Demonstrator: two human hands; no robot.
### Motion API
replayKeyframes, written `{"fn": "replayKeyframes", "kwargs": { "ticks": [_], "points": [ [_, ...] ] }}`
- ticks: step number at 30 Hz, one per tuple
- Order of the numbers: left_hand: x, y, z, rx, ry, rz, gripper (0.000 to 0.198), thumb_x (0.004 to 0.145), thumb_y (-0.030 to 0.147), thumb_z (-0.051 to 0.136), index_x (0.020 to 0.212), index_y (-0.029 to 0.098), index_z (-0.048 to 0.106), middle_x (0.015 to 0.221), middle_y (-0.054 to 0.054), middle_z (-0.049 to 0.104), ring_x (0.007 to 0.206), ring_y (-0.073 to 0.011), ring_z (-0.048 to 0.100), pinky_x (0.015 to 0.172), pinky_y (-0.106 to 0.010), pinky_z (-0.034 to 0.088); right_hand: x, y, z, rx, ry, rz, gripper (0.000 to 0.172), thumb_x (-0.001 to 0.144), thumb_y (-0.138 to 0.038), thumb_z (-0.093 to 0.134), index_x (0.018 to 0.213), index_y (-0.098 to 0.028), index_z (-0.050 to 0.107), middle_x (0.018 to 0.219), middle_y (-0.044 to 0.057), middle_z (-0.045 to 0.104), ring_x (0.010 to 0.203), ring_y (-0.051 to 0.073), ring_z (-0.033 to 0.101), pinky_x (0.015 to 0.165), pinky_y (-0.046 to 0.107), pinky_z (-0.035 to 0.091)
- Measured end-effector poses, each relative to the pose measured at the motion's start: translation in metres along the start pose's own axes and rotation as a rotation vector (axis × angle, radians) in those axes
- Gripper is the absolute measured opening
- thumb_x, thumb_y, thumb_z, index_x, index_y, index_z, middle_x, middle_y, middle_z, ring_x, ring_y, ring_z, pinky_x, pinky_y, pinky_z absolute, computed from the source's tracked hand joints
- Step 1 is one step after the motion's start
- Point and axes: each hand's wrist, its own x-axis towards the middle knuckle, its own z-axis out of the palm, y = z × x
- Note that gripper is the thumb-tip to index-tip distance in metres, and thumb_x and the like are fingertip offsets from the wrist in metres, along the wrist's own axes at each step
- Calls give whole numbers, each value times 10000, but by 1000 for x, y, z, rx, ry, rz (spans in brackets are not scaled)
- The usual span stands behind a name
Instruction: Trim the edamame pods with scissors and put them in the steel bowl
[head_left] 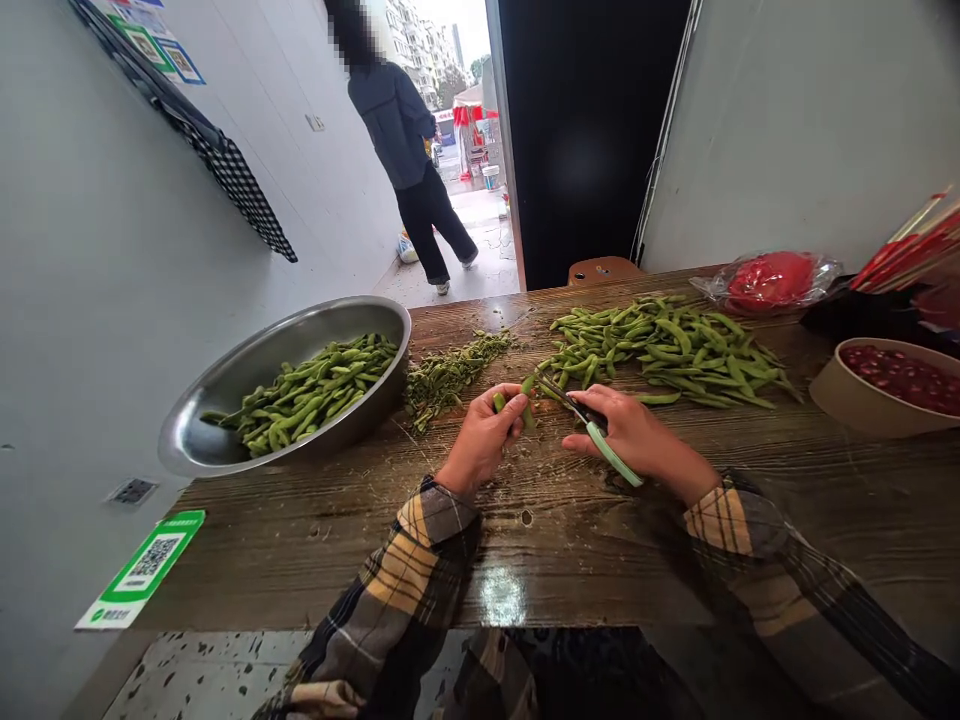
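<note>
While the left hand (484, 437) pinches a pod (499, 401) steady | right hand (636, 436) clasps scissors (595, 428), blades at its tip | bowl (225, 385) within reach

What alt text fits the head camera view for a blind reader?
A person's left hand holds a bean pod while the right hand holds scissors at a wooden table. A metal bowl of pods sits left; a loose pile lies behind.

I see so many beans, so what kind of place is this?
Probably a small street-side eatery: a bowl of pods, a pile on the table, a QR sticker, an open door onto the street.
</note>
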Motion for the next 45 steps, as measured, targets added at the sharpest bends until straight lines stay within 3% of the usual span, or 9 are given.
{"fn": "replayKeyframes", "kwargs": {
  "ticks": [5,12,16,24,26,29,34,45],
  "points": [
    [-6,1,7,182,-36,27,315,740,423,706,869,144,632,573,54,496,451,-41,385,424,-178,278,0,-6,-2,6,-36,9,545,761,-469,699,1209,-178,592,981,76,618,811,212,611,722,338,493],
    [-10,0,11,265,-61,30,311,758,443,677,876,158,637,553,61,456,452,-52,361,439,-187,285,-1,-7,1,49,-18,-48,488,768,-440,705,1171,-182,606,935,70,622,813,215,610,736,343,495],
    [-10,1,8,344,-37,53,267,769,415,663,870,167,657,588,46,488,486,-67,369,470,-201,300,-3,-7,0,40,-17,-54,445,798,-433,679,1158,-180,618,967,93,650,855,238,632,762,358,500],
    [-5,8,7,553,54,233,112,720,267,678,722,155,674,716,-9,582,672,-115,471,606,-218,357,-3,-9,-2,-3,-25,-54,414,811,-409,676,1152,-177,635,965,103,683,879,251,648,780,367,498],
    [-5,8,6,462,38,161,144,731,294,676,739,153,643,634,16,525,587,-92,420,539,-207,322,-3,-9,-2,-18,-29,-37,418,813,-417,672,1147,-167,631,967,104,677,880,251,645,779,364,497],
    [-4,7,4,149,15,21,206,750,337,669,797,167,564,552,60,433,467,-60,319,434,-189,235,-2,-8,-3,-32,5,-6,452,817,-431,660,1175,-160,608,987,105,656,882,247,635,771,360,494],
    [-4,9,2,-204,61,-60,283,677,268,725,831,174,507,595,55,482,493,-56,412,397,-157,236,-3,-10,-5,-34,47,11,495,801,-443,669,1222,-197,581,923,67,619,767,208,607,686,335,487],
    [-5,4,6,-262,35,-76,265,672,212,718,846,171,522,618,50,508,493,-49,438,390,-149,251,-3,-12,-1,-15,11,5,533,794,-456,678,1234,-181,554,977,75,609,782,206,613,711,347,507]
  ]
}}
